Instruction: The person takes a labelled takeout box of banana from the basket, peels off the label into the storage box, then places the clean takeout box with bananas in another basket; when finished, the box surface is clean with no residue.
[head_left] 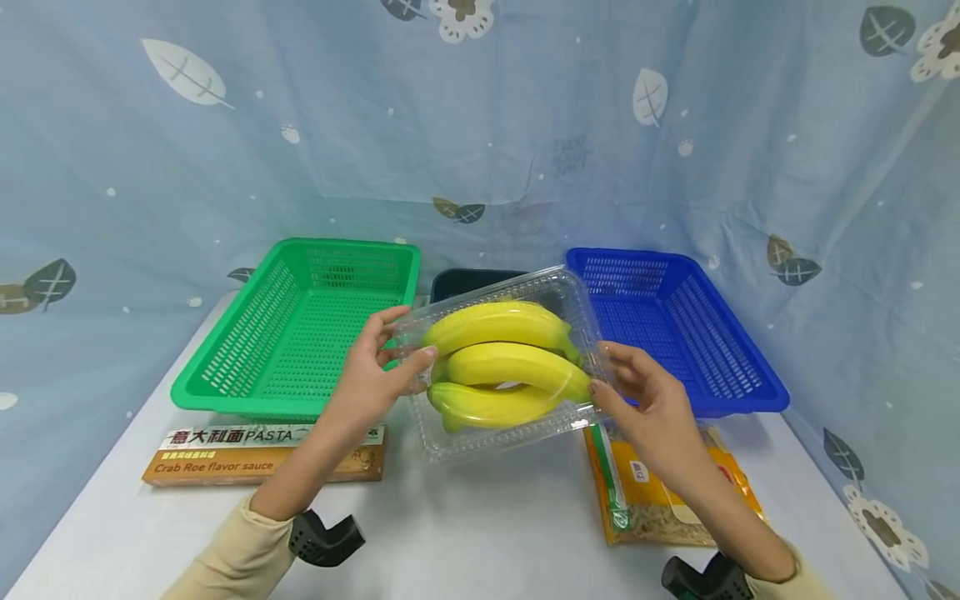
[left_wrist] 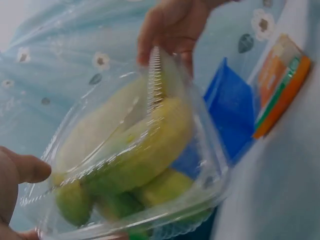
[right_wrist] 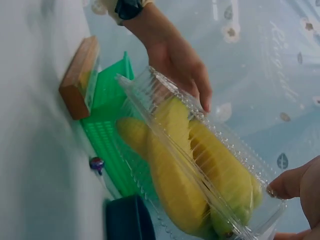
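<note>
Several yellow bananas [head_left: 517, 371] with greenish ends lie inside a clear plastic clamshell box [head_left: 457, 446], held up in the air above the table and tilted. My left hand [head_left: 378, 367] grips its left end, thumb on the near side and fingers behind. At the opposite end my right hand [head_left: 648, 408] pinches the edge between thumb and fingers. In the left wrist view the clear box [left_wrist: 200, 200] fills the middle, with the right hand [left_wrist: 175, 25] at its far end. The right wrist view has the left hand [right_wrist: 177, 62] at the far end.
A green basket [head_left: 352, 317] stands at the left, a blue basket [head_left: 622, 292] at the right. Behind the box, a dark bin [head_left: 468, 282] is partly hidden. A pasta box [head_left: 225, 467] lies before the green basket; a yellow-orange packet [head_left: 626, 475] lies before the blue one.
</note>
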